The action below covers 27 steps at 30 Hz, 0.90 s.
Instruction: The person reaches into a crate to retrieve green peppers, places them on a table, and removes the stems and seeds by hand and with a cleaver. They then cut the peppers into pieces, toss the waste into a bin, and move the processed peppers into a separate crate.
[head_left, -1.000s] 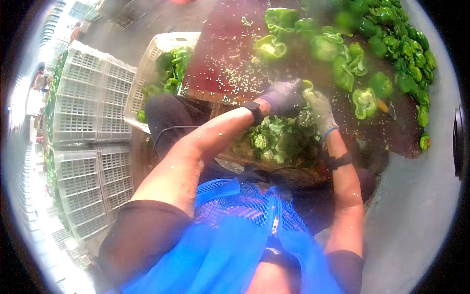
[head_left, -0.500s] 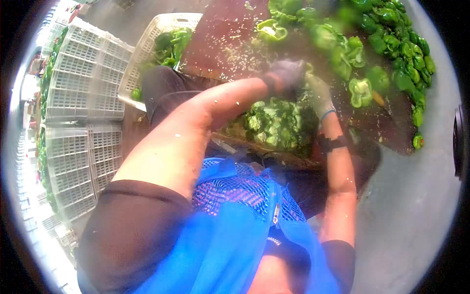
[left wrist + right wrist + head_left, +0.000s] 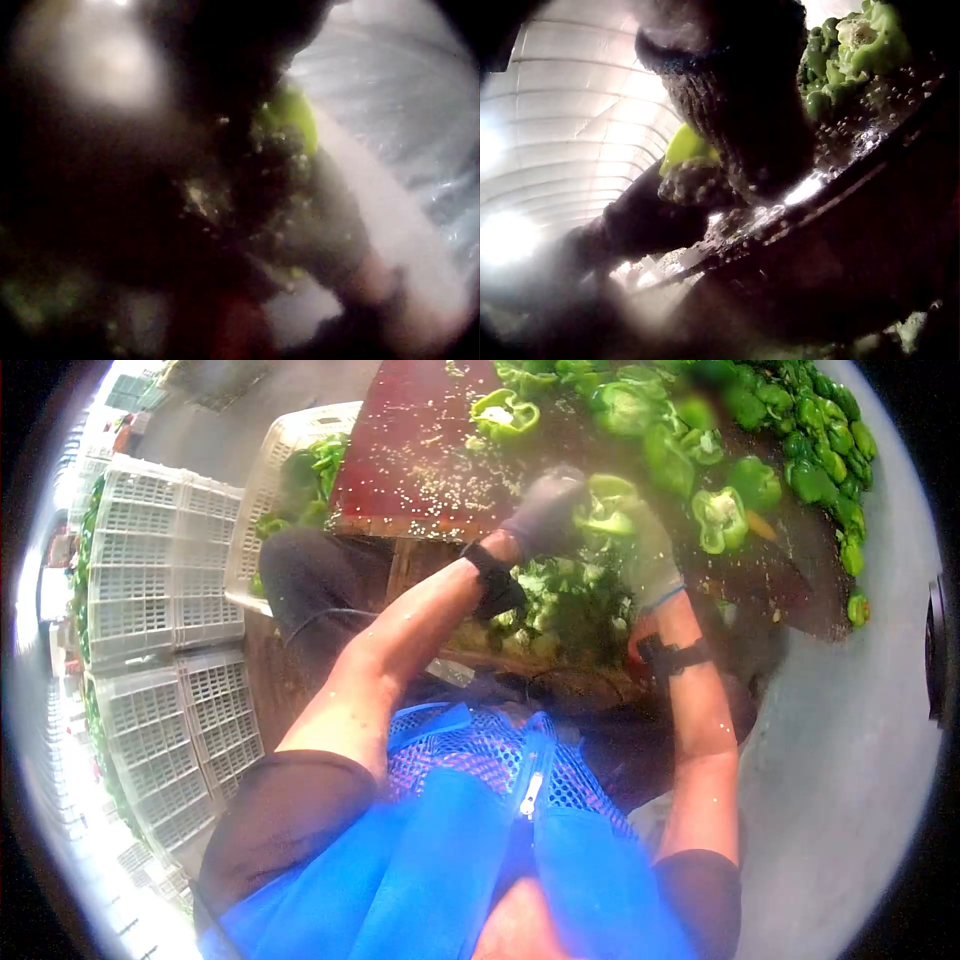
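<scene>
A pale green, cut-open bell pepper is held between my hands over the front edge of the board. My right hand, in a whitish glove, grips it from the right. My left hand, in a purple-grey glove, is right at the pepper's left side; blur hides its fingers, and I cannot tell whether they grip it. A bright slice of the pepper shows by the dark gloved fingers in the right wrist view. The left wrist view is very dark, with one green edge of the pepper lit.
Cut pepper halves and a heap of green peppers cover the right of the seed-strewn red board. Pepper cores lie beneath its front edge. White crates stand at left; another crate holds green pieces.
The pepper between my hands has come into fuller view, its open side showing. My left hand has shifted slightly left. The head view has swung, moving the whole board leftward.
</scene>
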{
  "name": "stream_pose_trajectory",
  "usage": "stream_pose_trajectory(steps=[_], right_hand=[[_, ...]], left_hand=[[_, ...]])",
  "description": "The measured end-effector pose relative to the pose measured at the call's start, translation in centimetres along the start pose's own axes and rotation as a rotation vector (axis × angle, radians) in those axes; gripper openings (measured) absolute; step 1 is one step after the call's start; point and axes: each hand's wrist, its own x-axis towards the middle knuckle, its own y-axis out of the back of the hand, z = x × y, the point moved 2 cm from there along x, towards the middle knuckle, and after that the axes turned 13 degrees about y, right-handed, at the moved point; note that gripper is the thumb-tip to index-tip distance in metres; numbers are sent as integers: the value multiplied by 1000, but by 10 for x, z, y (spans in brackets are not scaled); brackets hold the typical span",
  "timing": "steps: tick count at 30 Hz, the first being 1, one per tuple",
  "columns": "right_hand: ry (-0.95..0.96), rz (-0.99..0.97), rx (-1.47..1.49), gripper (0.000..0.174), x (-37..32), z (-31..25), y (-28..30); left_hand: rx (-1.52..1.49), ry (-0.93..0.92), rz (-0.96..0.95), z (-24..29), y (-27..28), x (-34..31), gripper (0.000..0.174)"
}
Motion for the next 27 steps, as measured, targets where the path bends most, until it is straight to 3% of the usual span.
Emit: stream_pose_trajectory(steps=[2, 4, 6, 8, 10, 12, 16, 17, 18, 20, 21, 22, 23, 24, 25, 27], right_hand=[[-34, 35, 57, 36, 0, -7, 0], [-36, 3, 74, 37, 0, -10, 2], [-44, -6, 98, 37, 0, -9, -1], [-57, 6, 125, 38, 0, -6, -9], [-128, -70, 79, 41, -6, -13, -13], [-161, -92, 170, 42, -7, -10, -17], [-74, -38, 125, 41, -16, -9, -29], [-215, -101, 360, 39, -16, -7, -21], [-153, -46, 317, 38, -15, -6, -15], [-21, 68, 225, 37, -13, -17, -13], [20, 138, 97, 37, -12, -23, -13], [54, 82, -36, 37, -12, -28, -10], [90, 17, -160, 37, -12, -33, -5], [56, 55, -43, 37, -10, -33, -8], [24, 97, 74, 38, -9, -33, -10], [0, 116, 141, 38, -6, -27, -3]], left_hand=[[-239, 76, 86, -10, -9, -6, 32], [-885, 654, -52, -22, -13, -16, 33], [-1416, 955, -125, -14, -9, -28, 38], [-1848, 947, -106, -5, -3, -34, 44], [-1048, 615, 55, -6, -1, -34, 47], [-2025, 881, -106, 4, 4, -44, 47], [-2143, 900, -91, 5, 7, -47, 31], [-2179, 811, -158, 16, 21, -41, 25], [-2050, 888, 34, 25, 34, -40, 23], [-1954, 975, 121, 28, 44, -40, 23], [-1751, 950, -66, 19, 44, -46, 23], [-1388, 912, -275, 12, 46, -51, 31], [-766, 380, -369, 7, 42, -52, 31], [-114, -128, -417, 2, 36, -57, 32], [-460, 422, -475, -6, 35, -57, 29], [-412, 790, -372, 4, 61, -43, 32]])
